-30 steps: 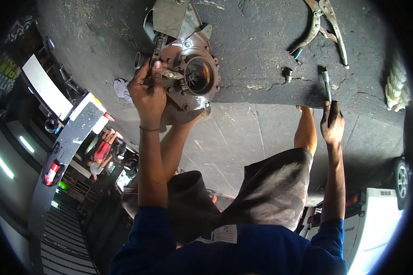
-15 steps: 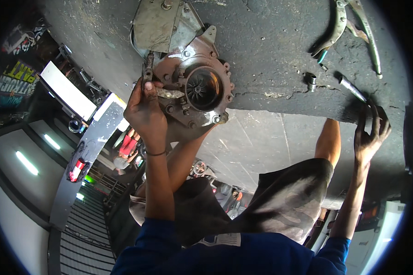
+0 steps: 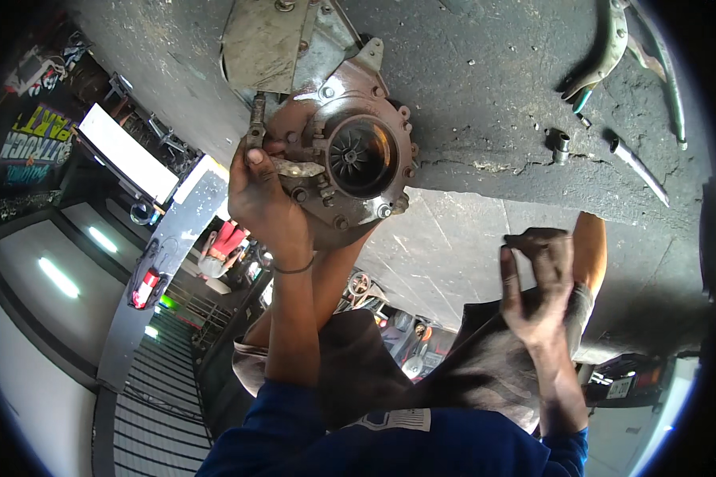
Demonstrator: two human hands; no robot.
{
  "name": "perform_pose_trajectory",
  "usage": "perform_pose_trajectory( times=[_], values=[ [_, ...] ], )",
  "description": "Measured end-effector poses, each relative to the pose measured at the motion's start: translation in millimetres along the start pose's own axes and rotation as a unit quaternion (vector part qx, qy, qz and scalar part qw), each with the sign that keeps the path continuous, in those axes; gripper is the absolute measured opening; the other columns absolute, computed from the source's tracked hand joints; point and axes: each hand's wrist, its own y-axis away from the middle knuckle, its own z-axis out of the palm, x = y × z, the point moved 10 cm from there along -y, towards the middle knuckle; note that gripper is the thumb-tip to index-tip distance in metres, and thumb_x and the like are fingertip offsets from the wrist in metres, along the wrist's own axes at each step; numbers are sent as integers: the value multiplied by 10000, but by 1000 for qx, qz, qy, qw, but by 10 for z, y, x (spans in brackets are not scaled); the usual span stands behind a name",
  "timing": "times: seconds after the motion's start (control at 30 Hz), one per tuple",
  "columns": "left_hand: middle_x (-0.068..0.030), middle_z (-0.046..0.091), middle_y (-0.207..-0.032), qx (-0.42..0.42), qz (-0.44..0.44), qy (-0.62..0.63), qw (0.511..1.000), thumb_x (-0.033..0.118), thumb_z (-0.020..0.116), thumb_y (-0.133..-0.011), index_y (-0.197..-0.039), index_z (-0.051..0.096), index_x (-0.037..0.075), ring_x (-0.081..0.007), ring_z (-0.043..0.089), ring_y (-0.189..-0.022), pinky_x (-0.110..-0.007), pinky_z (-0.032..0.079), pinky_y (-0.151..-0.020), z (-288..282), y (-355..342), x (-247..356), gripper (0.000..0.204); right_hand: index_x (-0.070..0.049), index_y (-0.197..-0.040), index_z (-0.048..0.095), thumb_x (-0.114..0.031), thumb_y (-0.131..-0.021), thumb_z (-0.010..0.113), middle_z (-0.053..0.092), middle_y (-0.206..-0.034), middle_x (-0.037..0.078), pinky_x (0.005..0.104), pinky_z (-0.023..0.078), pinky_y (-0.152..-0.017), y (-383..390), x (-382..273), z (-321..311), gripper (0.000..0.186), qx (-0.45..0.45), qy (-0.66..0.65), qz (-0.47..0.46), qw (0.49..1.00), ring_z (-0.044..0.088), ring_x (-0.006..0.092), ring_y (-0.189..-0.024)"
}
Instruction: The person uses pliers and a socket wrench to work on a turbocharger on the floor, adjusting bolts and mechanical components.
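Observation:
A turbocharger (image 3: 350, 215) with a rusty brown bolted housing stands on the dark work surface. Its bladed wheel (image 3: 348, 157) shows inside the round opening. My left hand (image 3: 270, 211) is closed at the housing's left side, thumb and fingers around the end of the actuator rod (image 3: 257, 119), beside a worn lever arm (image 3: 298, 168). The fingertips behind the rod are partly hidden. My right hand (image 3: 542, 278) hangs in front of the surface's edge, above my thigh. Its fingers curl towards the thumb, and whatever may be between the tips cannot be made out.
Right of the turbocharger lie a small socket (image 3: 562, 148), a metal tube (image 3: 640, 172) and long-handled locking pliers (image 3: 608, 60). A grey metal bracket (image 3: 266, 52) covers the turbocharger's upper left. A person in red (image 3: 229, 241) is in the background at left.
My right hand has come away from the metal tube, moving left and towards me with its fingers curled. My left hand keeps its hold on the rod end. The view has shifted slightly.

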Motion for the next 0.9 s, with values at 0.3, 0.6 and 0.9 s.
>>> perform_pose_trajectory(
  times=[0.3,0.6,0.9],
  values=[
    [-48,683,-930,-34,29,-29,999,373,602,-1063,-1065,685,-27,-138,593,-860,-306,480,-810,114,-6,37,408,-14,-986,721,8,-801,748,663,-898,124,414,493,-809,130,314,274,188,-41,-2,-14,999,624,307,-859],
    [-117,685,-964,-15,-17,71,997,303,668,-1032,-1045,671,-61,-188,640,-898,-357,533,-867,-86,-25,-143,365,-23,-1020,732,-84,-915,742,728,-887,127,351,552,-683,-73,728,-346,121,80,67,140,985,700,226,-749],
    [-97,722,-875,38,-36,97,994,315,637,-1053,-1070,672,-61,-142,668,-777,-294,548,-676,89,49,-81,379,-109,-1215,675,-256,-966,656,716,-1093,195,482,575,-827,-995,529,-725,290,64,285,100,951,723,380,-929]
  ],
)
